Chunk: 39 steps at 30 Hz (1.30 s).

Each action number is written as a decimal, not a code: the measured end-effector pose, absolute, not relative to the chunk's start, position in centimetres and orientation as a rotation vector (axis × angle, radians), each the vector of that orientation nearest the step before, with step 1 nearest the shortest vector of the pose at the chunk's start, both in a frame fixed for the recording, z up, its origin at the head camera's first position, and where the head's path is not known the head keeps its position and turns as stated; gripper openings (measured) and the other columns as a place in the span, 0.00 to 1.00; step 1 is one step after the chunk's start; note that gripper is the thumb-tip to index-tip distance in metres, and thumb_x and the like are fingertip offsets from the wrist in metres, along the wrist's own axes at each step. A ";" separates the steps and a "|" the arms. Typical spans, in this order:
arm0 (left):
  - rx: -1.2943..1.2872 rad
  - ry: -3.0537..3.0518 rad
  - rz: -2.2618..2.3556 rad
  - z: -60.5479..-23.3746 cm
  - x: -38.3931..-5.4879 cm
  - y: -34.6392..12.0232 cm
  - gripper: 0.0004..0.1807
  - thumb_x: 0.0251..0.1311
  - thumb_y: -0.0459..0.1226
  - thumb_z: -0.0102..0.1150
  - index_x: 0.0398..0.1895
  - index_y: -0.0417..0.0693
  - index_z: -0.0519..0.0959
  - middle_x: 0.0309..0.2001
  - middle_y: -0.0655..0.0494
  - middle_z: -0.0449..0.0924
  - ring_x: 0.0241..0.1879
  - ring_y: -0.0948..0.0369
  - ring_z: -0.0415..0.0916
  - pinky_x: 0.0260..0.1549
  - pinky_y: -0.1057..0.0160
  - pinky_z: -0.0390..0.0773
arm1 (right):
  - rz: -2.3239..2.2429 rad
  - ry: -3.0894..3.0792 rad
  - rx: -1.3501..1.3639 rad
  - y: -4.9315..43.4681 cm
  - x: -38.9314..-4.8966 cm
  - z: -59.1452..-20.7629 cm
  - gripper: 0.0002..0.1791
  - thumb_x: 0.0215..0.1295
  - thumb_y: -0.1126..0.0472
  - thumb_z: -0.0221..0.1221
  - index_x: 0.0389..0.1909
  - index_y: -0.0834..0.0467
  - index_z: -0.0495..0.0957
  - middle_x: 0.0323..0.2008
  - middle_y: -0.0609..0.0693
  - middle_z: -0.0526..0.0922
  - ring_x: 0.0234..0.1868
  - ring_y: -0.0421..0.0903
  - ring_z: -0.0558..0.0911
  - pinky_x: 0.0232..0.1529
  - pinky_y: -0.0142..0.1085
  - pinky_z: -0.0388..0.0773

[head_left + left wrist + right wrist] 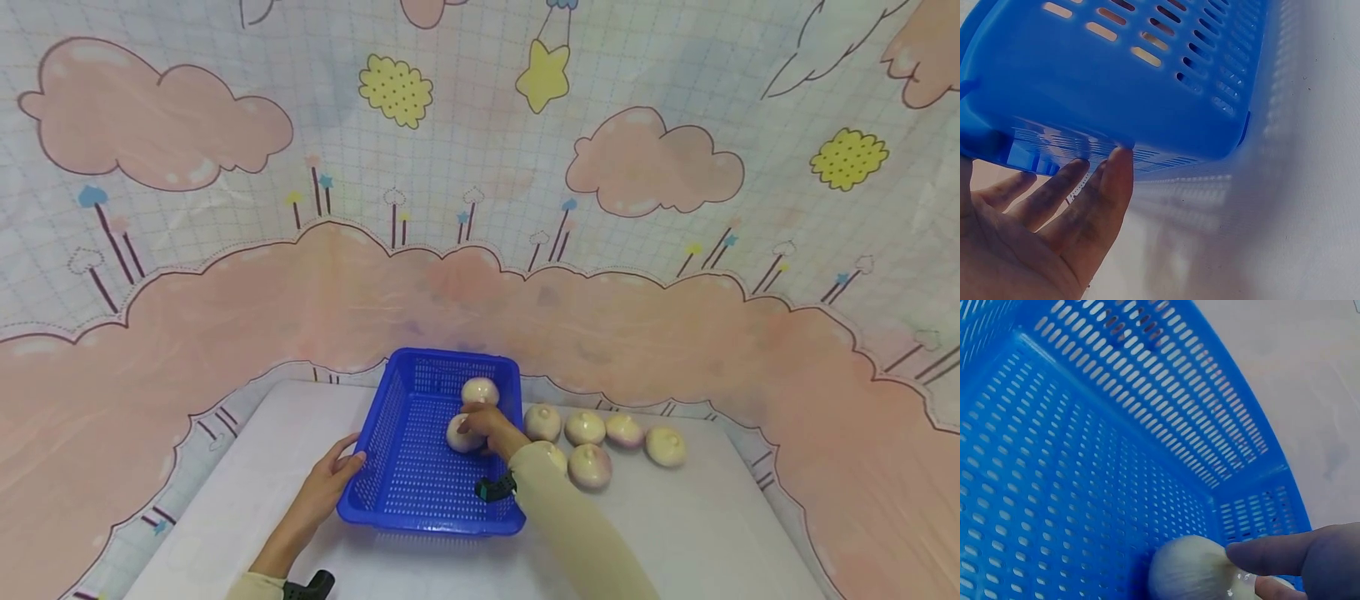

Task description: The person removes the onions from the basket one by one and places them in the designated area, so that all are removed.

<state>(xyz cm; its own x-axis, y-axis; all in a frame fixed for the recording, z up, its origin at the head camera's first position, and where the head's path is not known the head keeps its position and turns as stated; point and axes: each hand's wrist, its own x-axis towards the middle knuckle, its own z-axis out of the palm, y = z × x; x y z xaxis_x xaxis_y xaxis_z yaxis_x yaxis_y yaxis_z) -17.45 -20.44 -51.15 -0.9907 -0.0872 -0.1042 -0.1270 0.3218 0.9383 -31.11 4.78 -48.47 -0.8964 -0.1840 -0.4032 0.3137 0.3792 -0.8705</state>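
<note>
A blue plastic basket (431,527) with slotted walls stands on the table. My left hand (330,479) holds its left rim, thumb on top and fingers against the outer wall; in the left wrist view the fingertips (1121,164) touch that wall. Inside, toward the right side, my right hand (491,425) holds a pale, glossy onion (459,435) low over or on the floor. The right wrist view shows a finger and part of another on this onion (1188,572); its underside is hidden. Another onion (480,390) lies behind it, in the far right corner.
Several more pale onions (585,428), some tinged pink, lie on the white table (697,517) just right of the basket, one partly behind my right sleeve (570,517). A printed cloth (637,325) with clouds rises behind the table's far edge.
</note>
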 end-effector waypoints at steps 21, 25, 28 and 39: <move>-0.170 2.522 1.829 -51.3 -17.6 -20.3 0.33 0.73 0.48 0.48 0.74 0.43 0.56 0.62 0.30 0.73 0.56 0.42 0.79 0.54 0.46 0.79 | -1.600 2.120 0.013 5.9 -30.8 -47.9 0.30 0.55 0.70 0.61 0.62 0.61 0.72 0.64 0.63 0.70 0.57 0.61 0.76 0.51 0.59 0.77; -0.181 2.534 1.818 -51.2 -17.5 -20.3 0.33 0.73 0.49 0.47 0.74 0.43 0.57 0.62 0.30 0.73 0.56 0.42 0.79 0.53 0.46 0.79 | -1.656 2.072 -0.036 6.1 -30.5 -47.7 0.30 0.57 0.69 0.61 0.64 0.61 0.71 0.67 0.63 0.68 0.62 0.61 0.72 0.49 0.57 0.79; -0.183 2.537 1.801 -51.1 -17.5 -20.4 0.33 0.73 0.50 0.47 0.75 0.44 0.56 0.63 0.30 0.72 0.57 0.41 0.78 0.55 0.45 0.78 | -1.689 2.047 -0.071 6.3 -30.1 -47.4 0.29 0.59 0.69 0.61 0.64 0.61 0.71 0.68 0.63 0.67 0.64 0.61 0.71 0.48 0.56 0.80; -0.195 2.539 1.795 -51.2 -17.5 -20.4 0.33 0.73 0.50 0.47 0.75 0.44 0.56 0.62 0.30 0.72 0.56 0.42 0.79 0.54 0.46 0.79 | -1.731 1.983 -0.184 7.1 -28.0 -46.0 0.27 0.64 0.67 0.60 0.65 0.59 0.71 0.70 0.59 0.66 0.64 0.57 0.72 0.50 0.54 0.80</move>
<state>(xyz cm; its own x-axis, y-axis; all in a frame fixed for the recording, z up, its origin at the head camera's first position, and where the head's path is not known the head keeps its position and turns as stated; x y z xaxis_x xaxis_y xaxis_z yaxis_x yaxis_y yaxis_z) -17.55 -20.42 -51.25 -0.9918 -0.0866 -0.0937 -0.1173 0.3285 0.9372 -27.96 7.10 -45.98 -0.8671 -0.4142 -0.2766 0.2179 0.1838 -0.9585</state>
